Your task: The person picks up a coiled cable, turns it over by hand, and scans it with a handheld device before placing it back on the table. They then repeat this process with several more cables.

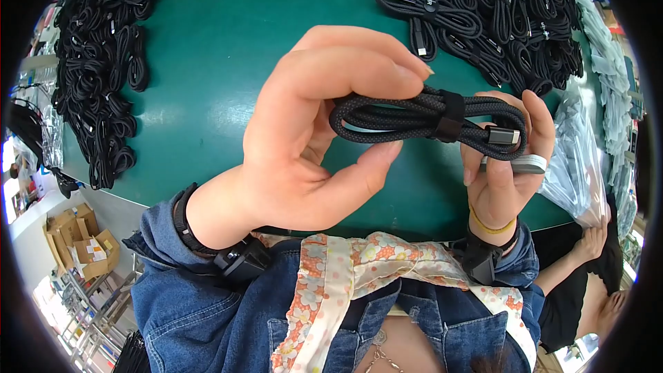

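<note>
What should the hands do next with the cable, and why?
Probably set the cable down with the pile at the table's far right. It already looks finished: coiled, with a black strap wrapped round its middle, held between the left hand and right hand. The cables in that pile are coiled the same way.

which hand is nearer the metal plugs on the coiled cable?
Right. The right hand grips the cable at the end where the plugs lie, fingers touching them. The left hand pinches the opposite loop end, beyond the strap.
</note>
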Action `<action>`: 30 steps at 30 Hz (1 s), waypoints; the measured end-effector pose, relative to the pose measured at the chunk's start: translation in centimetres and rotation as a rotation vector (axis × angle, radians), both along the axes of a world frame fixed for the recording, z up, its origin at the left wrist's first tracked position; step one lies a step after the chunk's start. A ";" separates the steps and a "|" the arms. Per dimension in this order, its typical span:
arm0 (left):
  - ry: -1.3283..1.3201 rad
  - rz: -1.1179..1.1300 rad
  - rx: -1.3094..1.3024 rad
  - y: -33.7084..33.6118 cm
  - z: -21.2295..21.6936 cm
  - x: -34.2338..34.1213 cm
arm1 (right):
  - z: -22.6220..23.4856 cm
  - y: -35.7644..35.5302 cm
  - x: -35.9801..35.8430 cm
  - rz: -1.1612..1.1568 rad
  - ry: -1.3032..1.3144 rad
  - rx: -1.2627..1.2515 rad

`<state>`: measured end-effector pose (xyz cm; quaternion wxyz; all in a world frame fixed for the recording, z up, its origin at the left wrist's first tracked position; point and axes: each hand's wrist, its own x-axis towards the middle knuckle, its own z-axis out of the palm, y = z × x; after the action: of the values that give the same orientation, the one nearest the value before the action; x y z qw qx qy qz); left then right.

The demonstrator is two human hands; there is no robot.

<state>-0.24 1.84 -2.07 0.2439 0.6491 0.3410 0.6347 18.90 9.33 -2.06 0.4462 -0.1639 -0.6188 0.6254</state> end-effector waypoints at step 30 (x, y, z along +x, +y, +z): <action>-0.383 0.520 -0.333 -0.5 1.4 -2.6 | 2.0 1.8 0.2 0.064 0.241 -0.542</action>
<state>-2.84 1.36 -0.70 0.2362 0.3612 0.5414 0.7215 19.12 11.12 -0.11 0.4365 -0.1823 -0.3766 0.7965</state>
